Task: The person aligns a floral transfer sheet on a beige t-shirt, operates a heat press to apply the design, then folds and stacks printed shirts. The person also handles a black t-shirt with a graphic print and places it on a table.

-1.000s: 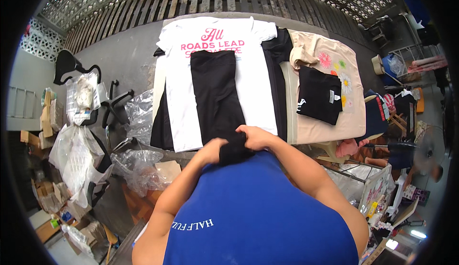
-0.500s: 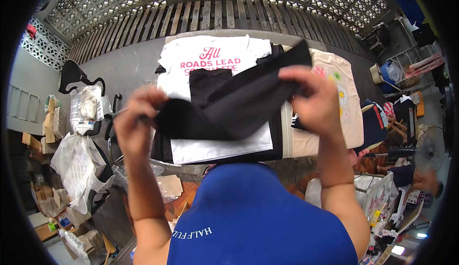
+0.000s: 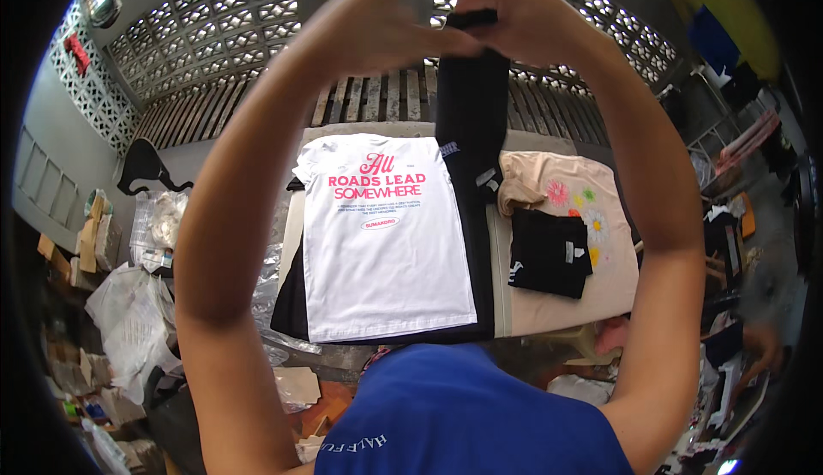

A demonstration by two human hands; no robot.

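Both my arms are raised toward the far side of the table. My right hand (image 3: 523, 21) pinches the top of a black garment (image 3: 471, 89), which hangs down in a narrow length. My left hand (image 3: 377, 25) is beside it, blurred and partly cut off by the upper edge. Its thumb reaches to the black cloth, apart from the fingers. Below lies a white T-shirt (image 3: 386, 269) with pink lettering, spread flat over black cloth. To its right a folded black garment (image 3: 550, 254) rests on a peach T-shirt (image 3: 613, 278) printed with flowers.
Slatted wood (image 3: 377, 98) and a pierced block wall (image 3: 214, 38) stand beyond the table. Plastic-wrapped goods (image 3: 129, 321) and cardboard boxes fill the left side. A rack with hung cloth (image 3: 750, 153) is at the right. Someone else's hand shows at the lower right.
The black garment went from being stretched across the white T-shirt between both hands to hanging upright at the far side. Both hands rose and came closer together, uncovering the shirts.
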